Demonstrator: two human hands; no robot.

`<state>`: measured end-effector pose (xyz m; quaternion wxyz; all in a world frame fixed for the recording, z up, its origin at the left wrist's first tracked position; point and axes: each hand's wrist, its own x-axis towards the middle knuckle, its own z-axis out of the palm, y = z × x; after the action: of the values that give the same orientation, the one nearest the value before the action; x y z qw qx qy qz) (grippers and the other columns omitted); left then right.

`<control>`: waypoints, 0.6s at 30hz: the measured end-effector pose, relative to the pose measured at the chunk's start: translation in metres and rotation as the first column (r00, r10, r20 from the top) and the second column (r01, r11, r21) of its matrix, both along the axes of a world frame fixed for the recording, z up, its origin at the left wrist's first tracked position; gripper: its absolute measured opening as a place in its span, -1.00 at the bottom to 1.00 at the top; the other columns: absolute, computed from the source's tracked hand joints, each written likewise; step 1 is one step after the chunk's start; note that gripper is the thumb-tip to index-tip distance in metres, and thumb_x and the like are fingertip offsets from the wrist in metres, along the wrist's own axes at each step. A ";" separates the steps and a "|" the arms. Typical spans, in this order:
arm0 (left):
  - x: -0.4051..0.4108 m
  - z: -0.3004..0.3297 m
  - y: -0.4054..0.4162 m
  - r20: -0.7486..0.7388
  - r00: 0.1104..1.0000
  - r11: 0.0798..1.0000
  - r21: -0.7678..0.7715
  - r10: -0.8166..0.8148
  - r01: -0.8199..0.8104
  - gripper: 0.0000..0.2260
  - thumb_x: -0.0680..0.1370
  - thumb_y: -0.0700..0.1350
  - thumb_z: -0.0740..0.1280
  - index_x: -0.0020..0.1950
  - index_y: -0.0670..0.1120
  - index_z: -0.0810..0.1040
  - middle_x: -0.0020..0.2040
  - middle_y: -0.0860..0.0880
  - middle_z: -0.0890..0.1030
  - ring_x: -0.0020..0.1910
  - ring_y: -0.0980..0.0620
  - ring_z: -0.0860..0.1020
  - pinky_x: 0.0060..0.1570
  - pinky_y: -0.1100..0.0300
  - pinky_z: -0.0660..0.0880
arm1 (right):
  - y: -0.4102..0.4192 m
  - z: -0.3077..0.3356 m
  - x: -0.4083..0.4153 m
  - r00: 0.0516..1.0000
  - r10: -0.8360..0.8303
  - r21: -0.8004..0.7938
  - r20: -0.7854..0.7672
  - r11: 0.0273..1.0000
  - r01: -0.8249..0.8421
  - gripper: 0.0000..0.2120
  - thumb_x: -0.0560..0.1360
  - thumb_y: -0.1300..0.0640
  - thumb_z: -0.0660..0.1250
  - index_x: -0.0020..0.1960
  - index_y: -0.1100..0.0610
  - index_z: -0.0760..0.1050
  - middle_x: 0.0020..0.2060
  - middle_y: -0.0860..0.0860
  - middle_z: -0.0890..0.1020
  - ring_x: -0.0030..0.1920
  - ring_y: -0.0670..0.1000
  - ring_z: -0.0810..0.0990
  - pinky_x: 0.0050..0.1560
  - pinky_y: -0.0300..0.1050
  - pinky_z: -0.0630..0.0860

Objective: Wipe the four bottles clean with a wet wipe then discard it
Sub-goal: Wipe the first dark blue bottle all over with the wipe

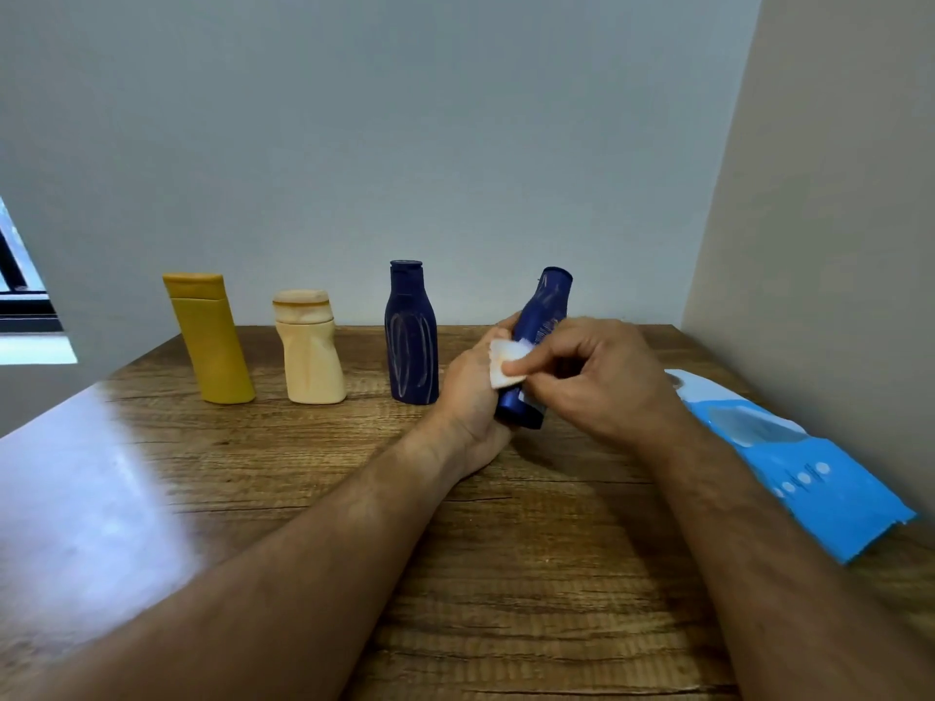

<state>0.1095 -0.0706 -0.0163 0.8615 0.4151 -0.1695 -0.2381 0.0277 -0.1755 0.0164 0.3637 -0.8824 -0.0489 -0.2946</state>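
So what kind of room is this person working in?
Probably a plain room at home, in a corner: a wood-grain table set against bare walls, a window at the left, toiletry-style bottles lined up.

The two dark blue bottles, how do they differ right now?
The standing blue bottle sits upright on the table, untouched; the held blue bottle is tilted, gripped by the left hand. The right hand presses a wet wipe on the held one; the standing one shows pale streaks. Both share colour and shape.
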 end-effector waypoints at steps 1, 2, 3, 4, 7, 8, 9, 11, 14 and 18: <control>0.001 0.001 0.000 -0.009 1.000 1.000 -0.002 0.021 -0.021 -0.69 0.73 -0.16 0.10 0.38 -0.14 0.53 -0.02 -0.15 0.68 -0.08 -0.06 0.66 0.00 0.07 0.62 | 0.001 0.000 -0.002 0.998 0.036 -0.011 -0.049 0.999 -0.037 -0.78 0.38 0.25 0.50 -0.12 -0.06 0.73 -0.16 -0.16 0.70 -0.13 -0.18 0.64 -0.06 -0.31 0.55; 0.002 0.002 -0.001 -0.019 0.999 0.999 -0.002 0.044 -0.044 -0.69 0.74 -0.14 0.09 0.37 -0.12 0.54 -0.02 -0.15 0.68 -0.08 -0.06 0.67 0.01 0.07 0.63 | 0.001 0.001 -0.004 0.994 0.064 -0.017 -0.087 0.998 -0.065 -0.81 0.37 0.25 0.51 -0.15 -0.04 0.73 -0.18 -0.15 0.71 -0.15 -0.17 0.65 -0.07 -0.28 0.57; 0.003 0.003 -0.002 -0.029 0.998 0.998 -0.003 0.059 -0.059 -0.69 0.74 -0.12 0.08 0.36 -0.10 0.55 -0.01 -0.15 0.68 -0.08 -0.06 0.67 -0.01 0.07 0.65 | 0.001 0.001 -0.005 0.990 0.082 -0.023 -0.113 0.996 -0.086 -0.82 0.37 0.25 0.51 -0.16 -0.03 0.73 -0.20 -0.13 0.72 -0.17 -0.15 0.66 -0.08 -0.25 0.59; 0.003 0.004 -0.002 -0.036 0.997 0.997 -0.003 0.072 -0.072 -0.69 0.75 -0.10 0.08 0.35 -0.08 0.56 0.00 -0.14 0.69 -0.08 -0.06 0.67 -0.03 0.07 0.66 | 0.001 0.001 -0.005 0.988 0.092 -0.032 -0.123 0.995 -0.096 -0.84 0.37 0.24 0.51 -0.17 -0.02 0.74 -0.21 -0.12 0.72 -0.18 -0.14 0.66 -0.08 -0.22 0.61; 0.002 0.005 0.000 -0.030 0.998 0.998 0.010 0.063 -0.063 -0.62 0.72 0.08 0.09 0.35 -0.07 0.57 0.15 -0.18 0.69 0.10 -0.10 0.68 0.18 -0.01 0.61 | 0.002 -0.002 0.000 0.999 -0.002 -0.045 -0.033 0.999 0.001 -0.81 0.41 0.17 0.48 -0.08 -0.10 0.72 -0.14 -0.13 0.72 -0.14 -0.15 0.66 -0.03 -0.19 0.63; 0.000 0.005 0.002 -0.032 0.999 0.999 0.018 0.030 -0.029 -0.54 0.69 0.17 0.11 0.38 -0.09 0.55 0.23 -0.21 0.66 0.19 -0.13 0.65 0.27 -0.05 0.56 | 0.002 -0.003 0.003 0.997 -0.068 -0.021 0.024 0.997 0.069 -0.81 0.43 0.15 0.47 -0.03 -0.11 0.71 -0.11 -0.12 0.71 -0.14 -0.15 0.65 -0.02 -0.19 0.62; -0.001 0.004 0.002 -0.033 0.999 1.000 0.026 0.000 0.001 -0.47 0.65 0.24 0.13 0.41 -0.11 0.53 0.28 -0.23 0.63 0.24 -0.14 0.63 0.29 -0.05 0.54 | 0.002 -0.002 0.004 0.988 -0.131 0.002 0.079 0.991 0.131 -0.80 0.45 0.14 0.45 0.01 -0.10 0.70 -0.09 -0.10 0.71 -0.14 -0.15 0.64 -0.02 -0.20 0.61; -0.003 0.004 0.002 -0.018 1.000 0.999 0.040 -0.015 0.016 -0.43 0.63 0.26 0.17 0.43 -0.13 0.51 0.27 -0.21 0.64 0.24 -0.12 0.63 0.24 -0.01 0.57 | 0.000 0.000 0.005 0.972 -0.184 0.010 0.147 0.983 0.185 -0.78 0.46 0.15 0.44 0.06 -0.09 0.69 -0.11 -0.10 0.69 -0.18 -0.18 0.60 -0.09 -0.32 0.55; -0.002 0.003 0.000 -0.027 0.999 0.999 0.021 0.025 -0.024 -0.47 0.66 0.19 0.17 0.42 -0.19 0.50 0.18 -0.22 0.65 0.15 -0.10 0.66 0.18 0.03 0.60 | -0.001 -0.002 0.003 0.995 -0.070 0.006 0.064 0.998 0.070 -0.79 0.42 0.19 0.47 -0.05 -0.09 0.71 -0.17 -0.15 0.69 -0.18 -0.18 0.63 -0.11 -0.33 0.55; 0.002 0.004 0.000 -0.059 0.990 0.992 -0.003 0.128 -0.129 -0.49 0.69 0.13 0.17 0.42 -0.24 0.47 0.00 -0.19 0.64 -0.03 -0.07 0.66 -0.01 0.07 0.67 | 0.003 -0.006 0.002 0.999 0.036 -0.089 -0.039 0.995 -0.040 -0.87 0.39 0.15 0.50 -0.19 -0.09 0.67 -0.35 -0.14 0.65 -0.32 -0.17 0.59 -0.28 -0.32 0.50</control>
<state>0.1119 -0.0701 -0.0119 0.8810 0.4152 -0.1180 -0.1937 0.0302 -0.1726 0.0099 0.3301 -0.9021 -0.0720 -0.2686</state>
